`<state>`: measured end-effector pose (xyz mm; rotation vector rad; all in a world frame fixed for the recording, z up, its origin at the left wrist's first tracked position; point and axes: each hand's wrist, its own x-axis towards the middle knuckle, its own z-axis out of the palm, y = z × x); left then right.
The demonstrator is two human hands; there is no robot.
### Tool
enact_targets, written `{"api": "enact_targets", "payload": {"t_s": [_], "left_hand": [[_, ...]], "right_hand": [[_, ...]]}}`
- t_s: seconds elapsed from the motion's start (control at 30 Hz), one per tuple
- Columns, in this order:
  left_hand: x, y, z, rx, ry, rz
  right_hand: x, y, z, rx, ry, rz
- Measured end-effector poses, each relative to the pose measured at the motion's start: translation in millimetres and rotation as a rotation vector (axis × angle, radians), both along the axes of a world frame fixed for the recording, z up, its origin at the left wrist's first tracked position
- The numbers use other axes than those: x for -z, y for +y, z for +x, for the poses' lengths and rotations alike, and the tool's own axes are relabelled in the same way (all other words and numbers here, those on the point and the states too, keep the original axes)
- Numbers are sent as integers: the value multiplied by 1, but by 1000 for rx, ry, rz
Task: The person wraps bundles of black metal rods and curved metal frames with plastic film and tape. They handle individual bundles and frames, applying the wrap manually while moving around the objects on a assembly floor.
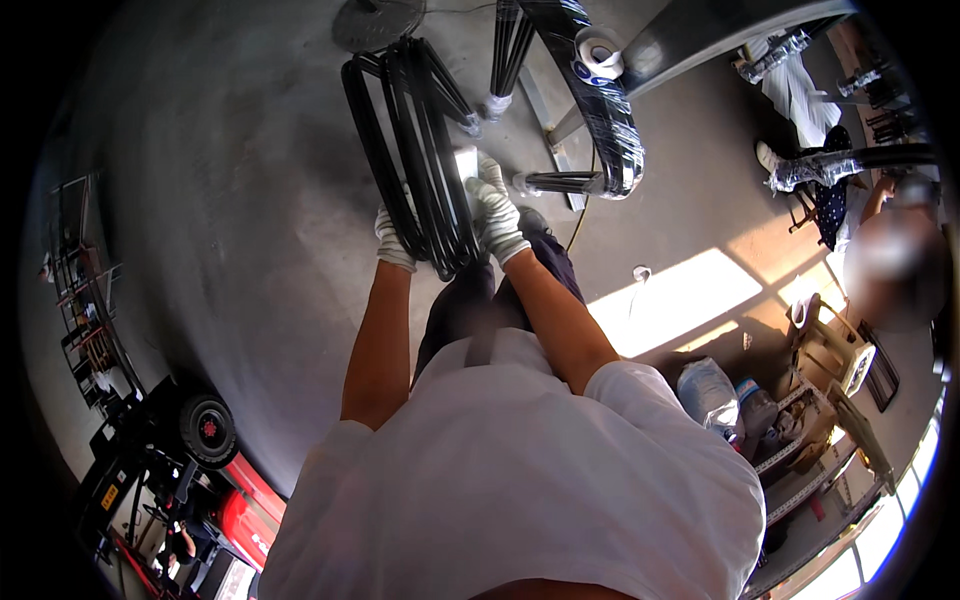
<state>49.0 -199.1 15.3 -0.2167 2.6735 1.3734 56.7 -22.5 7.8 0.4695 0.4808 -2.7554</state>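
Observation:
A bundle of black metal frames (420, 150), long rounded loops nested together, is held tilted in front of my body. My left hand (394, 238), in a striped white-grey glove, is closed on the bundle's left side near its lower end; part of its fingers is hidden behind the bars. My right hand (495, 212), gloved alike, grips the right side, fingers pointing up along it. A bright white patch (467, 163) shows by the right fingertips; I cannot tell what it is. Clear film wraps the ends of the bundle's far bars.
At the upper right, film-wrapped black bars (610, 120) carry a white tape roll (598, 52) beside a metal beam (720, 40). A round base (378, 22) stands far ahead. Another person (895, 255) is at right, near shelves (800, 470) and a chair (832, 350). A red-black wheeled vehicle (208, 430) stands lower left.

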Motion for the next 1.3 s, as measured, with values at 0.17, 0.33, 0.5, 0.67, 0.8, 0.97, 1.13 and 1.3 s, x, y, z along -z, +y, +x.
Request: {"api": "enact_targets", "payload": {"t_s": [0.17, 0.33, 0.5, 0.67, 0.8, 0.97, 1.13, 1.3], "left_hand": [[-9, -19, -7, 106, 83, -20], [1, -9, -4, 154, -2, -21], [13, -6, -6, -17, -120, 140], [-49, 27, -5, -691, -210, 1185], [-58, 27, 0, -651, -161, 1020], [-57, 23, 9, -990, -230, 1239], [-44, 24, 47, -905, -84, 1389], [-52, 23, 93, -536, -26, 1170]], "right_hand": [[-27, -23, -36, -7, -166, 289], [-25, -24, -49, -25, -26, 528], [-2, -16, -57, -49, 10, 648], [-70, 14, -48, 7, 103, 647], [-71, 32, -66, -39, -393, -284], [-99, 88, -46, -448, 431, 725], [-103, 115, -4, -586, 602, 801], [-116, 112, 36, -673, 683, 872]]}}
